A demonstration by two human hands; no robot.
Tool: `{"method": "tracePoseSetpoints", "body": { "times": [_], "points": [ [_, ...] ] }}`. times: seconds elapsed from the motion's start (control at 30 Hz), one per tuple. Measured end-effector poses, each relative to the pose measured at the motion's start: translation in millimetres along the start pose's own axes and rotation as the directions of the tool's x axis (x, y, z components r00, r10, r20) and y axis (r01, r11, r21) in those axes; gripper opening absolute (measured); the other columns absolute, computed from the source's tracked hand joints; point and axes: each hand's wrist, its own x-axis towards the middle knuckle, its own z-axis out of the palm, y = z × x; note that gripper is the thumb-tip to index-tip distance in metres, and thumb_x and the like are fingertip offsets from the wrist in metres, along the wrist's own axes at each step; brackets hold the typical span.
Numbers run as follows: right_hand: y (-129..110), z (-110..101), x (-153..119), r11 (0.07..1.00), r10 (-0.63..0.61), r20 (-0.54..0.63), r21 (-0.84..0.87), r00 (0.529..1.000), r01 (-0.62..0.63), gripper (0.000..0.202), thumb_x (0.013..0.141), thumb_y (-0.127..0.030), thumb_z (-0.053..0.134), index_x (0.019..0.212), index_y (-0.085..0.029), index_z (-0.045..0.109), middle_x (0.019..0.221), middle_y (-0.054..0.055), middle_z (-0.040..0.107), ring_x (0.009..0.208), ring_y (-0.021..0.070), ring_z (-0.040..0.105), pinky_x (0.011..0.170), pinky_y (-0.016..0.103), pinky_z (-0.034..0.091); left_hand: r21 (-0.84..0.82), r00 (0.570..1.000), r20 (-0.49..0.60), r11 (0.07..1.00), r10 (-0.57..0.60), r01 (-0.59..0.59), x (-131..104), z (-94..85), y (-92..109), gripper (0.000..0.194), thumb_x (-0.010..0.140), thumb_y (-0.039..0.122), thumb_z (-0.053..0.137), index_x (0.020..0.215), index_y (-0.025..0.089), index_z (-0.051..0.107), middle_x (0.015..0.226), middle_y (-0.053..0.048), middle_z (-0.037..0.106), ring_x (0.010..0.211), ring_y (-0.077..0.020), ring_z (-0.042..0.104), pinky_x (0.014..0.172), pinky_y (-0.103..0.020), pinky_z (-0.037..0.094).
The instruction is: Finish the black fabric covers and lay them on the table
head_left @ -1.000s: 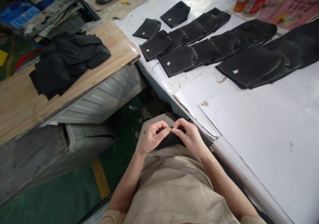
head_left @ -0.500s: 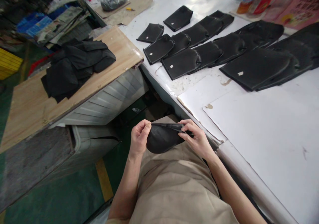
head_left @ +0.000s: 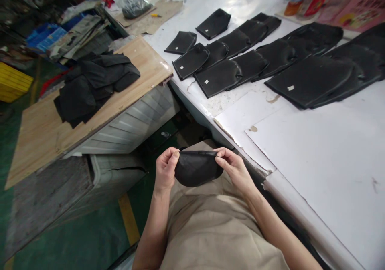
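Observation:
A small black piece with a rounded lower edge (head_left: 198, 169) is stretched between both hands above my lap. My left hand (head_left: 167, 166) pinches its upper left corner, thumb on top. At its upper right corner, my right hand (head_left: 234, 166) pinches the straight top edge between thumb and fingers. Flat black pieces lie in overlapping rows on the white table (head_left: 337, 154), and the front ones, such as the one nearest the middle (head_left: 218, 77), bear small white marks.
On the wooden board (head_left: 150, 61) at the left lies a heap of black pieces (head_left: 98, 81). Bottles (head_left: 311, 1) stand at the back right. A clear bag (head_left: 132, 1), a yellow cutter (head_left: 156, 15) and a yellow crate (head_left: 13, 80) are farther off. A gap separates board and table.
My right hand's fingers have closed on the piece's top right corner. The top edge, folded and slanting earlier, is now straight and nearly level. The view has shifted slightly.

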Motion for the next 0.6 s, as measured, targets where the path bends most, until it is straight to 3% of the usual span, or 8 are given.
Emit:
{"method": "tracePoseSetpoints", "body": {
  "times": [0.27,0.6],
  "points": [
    [-6.4,8.5,-1.9,0.975,0.136,-0.024,0.18,0.99,-0.13,0.029,0.082,-0.038,0.073,0.071,-0.021,0.053,0.102,0.004,0.065,0.089,0.0199,0.056,0.077,0.029,0.042,0.016,1.0,-0.021,1.0,0.013,-0.013,-1.0,-0.6,0.5,0.036,0.085,0.045,0.064,0.064,0.019,0.052,0.065,0.002,0.044,0.061,-0.012,0.039,0.059,-0.024,0.036],
    [-8.4,18.4,-1.2,0.982,0.094,-0.137,0.177,0.986,-0.069,0.03,0.082,-0.032,0.07,0.066,-0.021,0.047,0.093,0.003,0.061,0.081,0.0178,0.053,0.071,0.028,0.04,0.073,0.998,-0.045,0.997,0.041,-0.038,-3.7,-1.1,0.8,0.038,0.084,0.046,0.062,0.062,0.019,0.049,0.066,0.001,0.044,0.063,-0.0133,0.04,0.061,-0.025,0.038]
  ]
}}
